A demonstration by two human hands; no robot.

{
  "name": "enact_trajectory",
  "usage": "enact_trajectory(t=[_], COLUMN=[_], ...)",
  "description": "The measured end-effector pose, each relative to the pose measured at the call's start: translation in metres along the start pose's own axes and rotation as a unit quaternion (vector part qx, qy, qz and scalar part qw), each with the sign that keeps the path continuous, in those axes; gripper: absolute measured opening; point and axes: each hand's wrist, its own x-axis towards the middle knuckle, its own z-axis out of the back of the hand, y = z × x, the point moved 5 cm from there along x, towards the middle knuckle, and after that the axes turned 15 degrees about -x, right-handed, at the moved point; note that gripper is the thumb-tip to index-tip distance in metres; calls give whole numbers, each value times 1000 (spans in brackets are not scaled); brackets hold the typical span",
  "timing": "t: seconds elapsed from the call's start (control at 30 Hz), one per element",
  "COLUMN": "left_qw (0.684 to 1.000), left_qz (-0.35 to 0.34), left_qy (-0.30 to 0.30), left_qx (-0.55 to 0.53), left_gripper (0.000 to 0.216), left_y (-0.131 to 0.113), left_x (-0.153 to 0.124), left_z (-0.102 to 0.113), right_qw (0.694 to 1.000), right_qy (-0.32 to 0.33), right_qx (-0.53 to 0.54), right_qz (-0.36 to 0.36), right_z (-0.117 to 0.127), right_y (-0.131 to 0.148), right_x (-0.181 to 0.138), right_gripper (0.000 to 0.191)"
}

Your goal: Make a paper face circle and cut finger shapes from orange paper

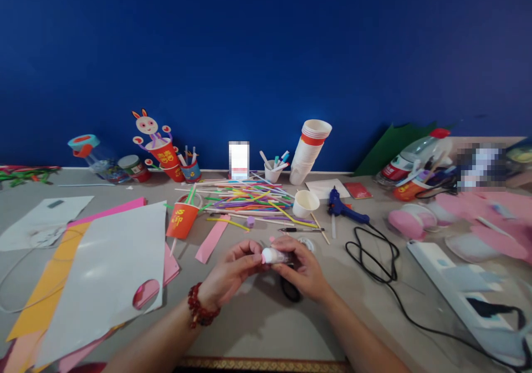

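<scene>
Both hands meet low in the middle of the grey table (257,312), over a small clear tube with a white cap (274,256), like a glue stick. My right hand (302,266) is closed round the tube's body. My left hand (230,272), with a red bead bracelet at the wrist, pinches the white cap end with thumb and fingers. A dark round thing (291,291) lies on the table just under my right hand. Beyond the hands lie a black pen (300,229) and a heap of coloured sticks and straws (249,198).
White, yellow and pink paper sheets (103,267) cover the left. A red paper cup (182,219), a white cup (305,203), a cup stack (311,148) and a blue glue gun (343,208) with black cord (374,256) stand behind. A white power strip (453,284) lies at right.
</scene>
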Motion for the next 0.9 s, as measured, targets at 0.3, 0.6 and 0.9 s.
enact_trajectory(t=[0.3,0.6,0.9], left_qw=[995,841,755], left_qz=[-27,-78,-108], left_qy=[-9,-37,-18], left_qx=[96,534,647], left_gripper=[21,24,21], left_y=[-22,-54,-46], left_x=[-2,0,17], left_z=[-2,40,54], right_qw=[1000,997,936], right_qy=[-1,53,241], right_qx=[-8,-30,-233], right_qz=[-24,-45,109], right_z=[1,-9,-46], right_y=[-5,1,18], right_x=[1,-2,-3], right_gripper=[24,33,18])
